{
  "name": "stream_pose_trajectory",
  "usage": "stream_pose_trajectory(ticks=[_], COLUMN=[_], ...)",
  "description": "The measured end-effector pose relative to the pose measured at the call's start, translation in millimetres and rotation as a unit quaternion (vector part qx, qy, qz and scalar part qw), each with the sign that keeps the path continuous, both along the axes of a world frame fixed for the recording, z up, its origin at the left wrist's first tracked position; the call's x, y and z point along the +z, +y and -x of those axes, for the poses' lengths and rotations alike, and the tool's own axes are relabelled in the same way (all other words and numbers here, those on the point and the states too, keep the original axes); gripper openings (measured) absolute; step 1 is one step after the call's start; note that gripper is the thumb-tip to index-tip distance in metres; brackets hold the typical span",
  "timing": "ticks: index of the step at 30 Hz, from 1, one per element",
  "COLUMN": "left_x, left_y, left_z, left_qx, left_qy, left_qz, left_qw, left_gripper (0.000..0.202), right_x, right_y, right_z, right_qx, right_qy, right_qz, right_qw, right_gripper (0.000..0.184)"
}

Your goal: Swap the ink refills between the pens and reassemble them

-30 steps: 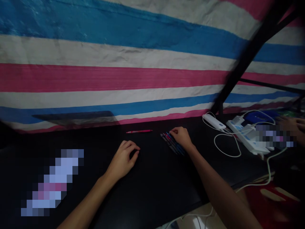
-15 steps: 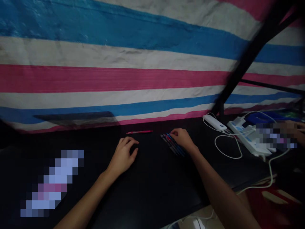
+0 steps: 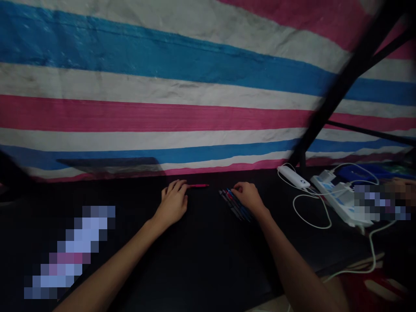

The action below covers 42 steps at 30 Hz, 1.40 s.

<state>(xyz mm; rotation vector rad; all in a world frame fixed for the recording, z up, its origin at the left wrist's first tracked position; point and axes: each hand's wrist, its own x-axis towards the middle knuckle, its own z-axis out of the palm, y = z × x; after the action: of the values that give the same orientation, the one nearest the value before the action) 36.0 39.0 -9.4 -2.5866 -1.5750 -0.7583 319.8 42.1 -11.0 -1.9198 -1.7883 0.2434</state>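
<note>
Well in from the near edge of the black table [image 3: 195,268], several pens [image 3: 234,206] lie slantwise side by side, so the grouping looks mostly done; the right hand [image 3: 248,197] is at their far ends, thumb and fingers curled nearly together, though whether it grips any cannot be told. Farther back, toward the table's far edge, a red pen [image 3: 199,186] lies crosswise, apart from that cluster and seemingly the one left out of it, while the left hand [image 3: 173,201], loosely bent with fingers slightly spread, covers its left end, any grip hidden.
</note>
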Motion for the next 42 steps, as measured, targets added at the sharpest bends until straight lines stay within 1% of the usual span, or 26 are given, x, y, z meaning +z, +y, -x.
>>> stream_pose_trajectory(ticks=[3,6,8,11,15,17,18,19,20,21,22,23,24,25,26,27,29,30,32,35,36,38,40,42], left_x=[0.6,-4.5,-8.2,-11.2,-7.4,-0.9,3.3,7.8,12.2,16.4,20.0,22.9,25.3,27.2,28.9,30.5,33.8,35.3,37.1,34.1,31.7,26.4,22.3,20.3], left_y=[7,10,11,14,12,5,-1,-8,-15,-23,-31,-38,-44,-48,-51,-53,-52,-50,-46,-43,-43,-44,-46,-49], left_z=[-9,-17,-19,-20,-15,-12,-10,-9,-8,-8,-8,-9,-11,-12,-12,-12,-8,-5,5,20,25,30,32,32], left_qx=[0.004,0.008,0.019,0.024,-0.010,-0.030,-0.046,-0.061,-0.077,-0.082,-0.087,-0.094,-0.100,-0.103,-0.107,-0.109,-0.108,-0.105,-0.100,-0.062,-0.051,-0.033,-0.026,-0.026], left_qy=[-0.010,-0.024,-0.032,-0.033,-0.056,-0.111,-0.163,-0.230,-0.302,-0.389,-0.473,-0.542,-0.586,-0.609,-0.618,-0.615,-0.582,-0.559,-0.516,-0.468,-0.466,-0.464,-0.470,-0.483], left_qz=[0.004,0.010,0.008,0.014,0.048,0.055,0.063,0.080,0.117,0.159,0.201,0.233,0.252,0.266,0.271,0.274,0.281,0.282,0.295,0.267,0.251,0.239,0.244,0.257], left_qw=[1.000,1.000,0.999,0.999,0.997,0.992,0.984,0.968,0.943,0.904,0.853,0.802,0.763,0.740,0.730,0.732,0.755,0.772,0.798,0.840,0.847,0.852,0.848,0.837], left_gripper=[0.033,0.033,0.028,0.022,0.026,0.026,0.025,0.022,0.019,0.018,0.018,0.016,0.015,0.014,0.015,0.016,0.019,0.021,0.022,0.025,0.025,0.025,0.026,0.028], right_x=[4.4,9.5,11.7,12.1,10.5,11.8,13.4,15.5,18.1,20.9,23.6,25.9,27.5,28.2,27.9,26.7,22.5,20.2,16.4,14.4,14.4,14.7,15.1,15.8], right_y=[-3,-5,-6,-7,-13,-20,-25,-30,-36,-42,-47,-52,-56,-59,-61,-61,-59,-57,-53,-47,-46,-45,-45,-45], right_z=[3,7,10,17,35,46,53,60,67,74,81,87,93,97,101,103,104,104,101,96,94,92,92,92], right_qx=[-0.010,-0.014,-0.003,0.042,0.117,0.148,0.164,0.184,0.201,0.223,0.245,0.260,0.281,0.301,0.313,0.317,0.298,0.277,0.235,0.202,0.199,0.199,0.200,0.198], right_qy=[0.001,-0.002,-0.002,-0.003,0.013,0.040,0.060,0.084,0.116,0.155,0.204,0.261,0.315,0.358,0.395,0.424,0.468,0.484,0.501,0.510,0.515,0.538,0.574,0.614], right_qz=[-0.016,-0.034,-0.053,-0.085,-0.124,-0.140,-0.146,-0.147,-0.148,-0.143,-0.129,-0.112,-0.077,-0.041,-0.010,0.015,0.032,0.029,0.012,-0.013,-0.015,-0.008,0.009,0.029], right_qw=[1.000,0.999,0.999,0.996,0.985,0.978,0.974,0.968,0.961,0.952,0.939,0.923,0.903,0.883,0.864,0.848,0.831,0.830,0.833,0.836,0.833,0.819,0.794,0.763], right_gripper=[0.016,0.015,0.015,0.015,0.016,0.015,0.015,0.015,0.015,0.015,0.015,0.017,0.018,0.021,0.025,0.028,0.030,0.028,0.022,0.018,0.018,0.018,0.020,0.022])
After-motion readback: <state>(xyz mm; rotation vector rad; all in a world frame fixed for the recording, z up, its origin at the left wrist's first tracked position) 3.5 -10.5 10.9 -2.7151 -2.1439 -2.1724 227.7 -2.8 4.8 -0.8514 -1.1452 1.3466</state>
